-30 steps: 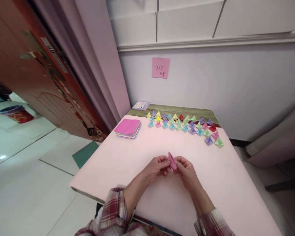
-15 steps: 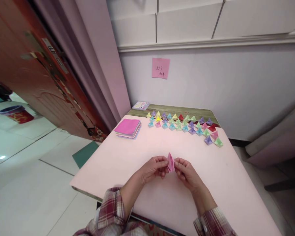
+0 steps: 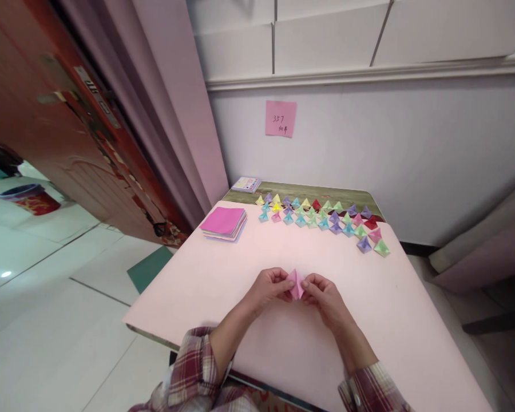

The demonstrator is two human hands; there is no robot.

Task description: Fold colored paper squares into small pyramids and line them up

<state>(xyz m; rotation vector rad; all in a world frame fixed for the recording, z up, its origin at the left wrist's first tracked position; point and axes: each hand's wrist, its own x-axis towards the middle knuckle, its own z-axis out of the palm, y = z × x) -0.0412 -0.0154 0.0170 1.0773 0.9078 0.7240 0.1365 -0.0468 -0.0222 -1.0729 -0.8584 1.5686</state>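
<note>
A small pink folded paper piece (image 3: 296, 284), diamond-shaped with a crease down its middle, is held upright just above the table. My left hand (image 3: 269, 289) pinches its left corner between thumb and fingers. On the opposite corner, my right hand (image 3: 325, 297) has its thumb and fingers closed. The fingertips behind the paper are partly hidden. Farther back stand rows of small folded paper shapes (image 3: 335, 228) in purple, blue, green, yellow, pink and red. A stack of square paper (image 3: 224, 222), magenta on top, lies to the left.
The table (image 3: 189, 286) has a pale pink cover and a bare wood-patterned strip at the back. A small printed pack (image 3: 246, 184) sits at its back left corner. A pink note (image 3: 280, 119) hangs on the wall. Left are a red door (image 3: 38, 109) and a bin (image 3: 30, 199).
The pink paper has turned or flattened in my fingers: its layered edges showed before, and a broader face with a centre crease shows now. Both hands have barely shifted.
</note>
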